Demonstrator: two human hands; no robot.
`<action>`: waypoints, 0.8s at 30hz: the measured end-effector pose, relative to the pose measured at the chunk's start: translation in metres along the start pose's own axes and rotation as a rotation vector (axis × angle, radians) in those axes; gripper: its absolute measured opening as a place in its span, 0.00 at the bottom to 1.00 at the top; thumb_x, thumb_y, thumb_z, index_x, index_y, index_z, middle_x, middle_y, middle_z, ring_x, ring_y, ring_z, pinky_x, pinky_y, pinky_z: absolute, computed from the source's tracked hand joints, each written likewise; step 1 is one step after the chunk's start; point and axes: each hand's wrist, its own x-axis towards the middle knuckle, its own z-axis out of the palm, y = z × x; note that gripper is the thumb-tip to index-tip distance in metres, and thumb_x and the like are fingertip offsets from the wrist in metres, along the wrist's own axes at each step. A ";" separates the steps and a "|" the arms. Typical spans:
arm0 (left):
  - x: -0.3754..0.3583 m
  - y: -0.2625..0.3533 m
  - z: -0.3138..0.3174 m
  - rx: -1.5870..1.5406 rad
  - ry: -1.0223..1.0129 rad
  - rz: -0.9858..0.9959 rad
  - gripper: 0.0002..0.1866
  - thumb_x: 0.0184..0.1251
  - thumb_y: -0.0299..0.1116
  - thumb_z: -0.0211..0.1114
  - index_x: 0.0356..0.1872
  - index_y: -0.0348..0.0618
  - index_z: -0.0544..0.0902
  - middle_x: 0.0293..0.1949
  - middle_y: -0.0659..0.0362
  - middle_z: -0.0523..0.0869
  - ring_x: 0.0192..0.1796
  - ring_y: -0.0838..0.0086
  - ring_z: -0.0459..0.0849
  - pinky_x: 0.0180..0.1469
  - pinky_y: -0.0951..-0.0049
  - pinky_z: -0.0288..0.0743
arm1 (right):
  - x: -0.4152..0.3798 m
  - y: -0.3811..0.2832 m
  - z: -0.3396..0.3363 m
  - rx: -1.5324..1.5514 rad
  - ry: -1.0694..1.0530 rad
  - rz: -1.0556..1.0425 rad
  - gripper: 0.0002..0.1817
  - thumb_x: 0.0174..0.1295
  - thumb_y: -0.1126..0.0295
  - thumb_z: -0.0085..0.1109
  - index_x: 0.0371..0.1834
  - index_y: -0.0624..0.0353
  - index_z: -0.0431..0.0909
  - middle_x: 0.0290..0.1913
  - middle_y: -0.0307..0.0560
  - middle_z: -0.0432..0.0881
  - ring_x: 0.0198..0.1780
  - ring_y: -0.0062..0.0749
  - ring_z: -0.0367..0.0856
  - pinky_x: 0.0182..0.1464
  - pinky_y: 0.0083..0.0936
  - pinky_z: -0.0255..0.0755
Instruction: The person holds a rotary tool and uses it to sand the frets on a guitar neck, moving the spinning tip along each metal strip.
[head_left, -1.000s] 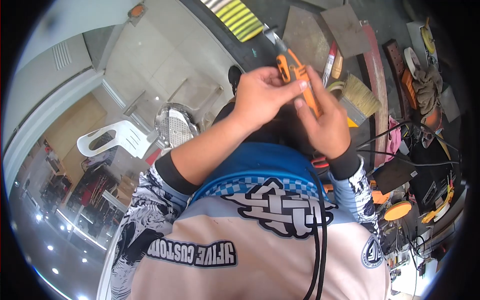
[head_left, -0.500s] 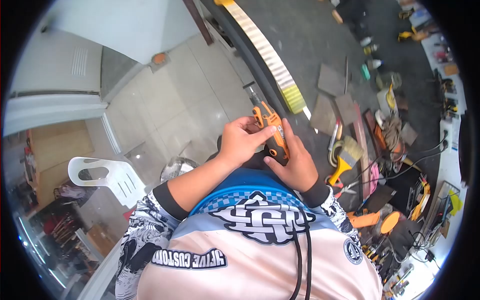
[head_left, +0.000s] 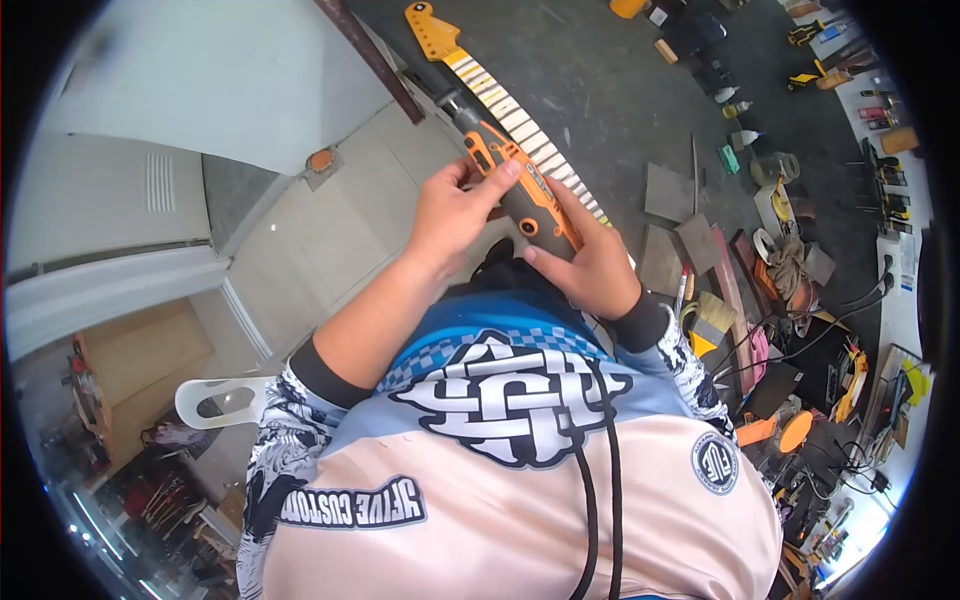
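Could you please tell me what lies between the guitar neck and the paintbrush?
In the head view, flat grey plates and a red-topped marker lie between them.

Bright, cool light; white glare lower right; soft sheen on floor tiles (head_left: 345, 215); fisheye-bent edges, black corners.

Can't make out the small stuff in the blurry lower right (head_left: 800, 545), and the white chair (head_left: 218, 402) at left is partly hidden behind the sleeve (head_left: 275, 450).
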 end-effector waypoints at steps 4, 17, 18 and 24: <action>0.037 0.007 -0.008 0.042 0.069 -0.104 0.23 0.71 0.45 0.77 0.51 0.32 0.86 0.42 0.57 0.90 0.44 0.73 0.89 0.46 0.70 0.85 | 0.042 0.023 -0.006 0.005 -0.084 -0.025 0.45 0.62 0.61 0.75 0.80 0.65 0.63 0.58 0.66 0.86 0.60 0.46 0.88 0.61 0.33 0.79; 0.128 -0.003 -0.007 0.129 0.043 -0.171 0.20 0.70 0.43 0.78 0.45 0.30 0.89 0.37 0.56 0.91 0.35 0.77 0.88 0.37 0.75 0.83 | 0.110 0.039 -0.001 -0.079 -0.103 0.181 0.46 0.68 0.56 0.70 0.83 0.65 0.57 0.57 0.72 0.84 0.59 0.60 0.86 0.61 0.41 0.78; 0.133 -0.007 -0.009 0.115 0.025 -0.187 0.21 0.71 0.43 0.77 0.46 0.30 0.88 0.37 0.57 0.90 0.35 0.78 0.87 0.37 0.75 0.83 | 0.115 0.037 0.003 -0.151 -0.078 0.183 0.46 0.68 0.57 0.70 0.82 0.65 0.57 0.55 0.73 0.84 0.57 0.63 0.86 0.59 0.42 0.79; 0.163 -0.023 -0.022 0.075 0.042 -0.269 0.21 0.69 0.43 0.78 0.43 0.30 0.89 0.36 0.55 0.92 0.38 0.75 0.92 0.41 0.75 0.87 | 0.152 0.042 -0.001 -0.159 -0.210 0.413 0.45 0.67 0.61 0.70 0.83 0.62 0.57 0.52 0.72 0.85 0.55 0.64 0.87 0.57 0.43 0.80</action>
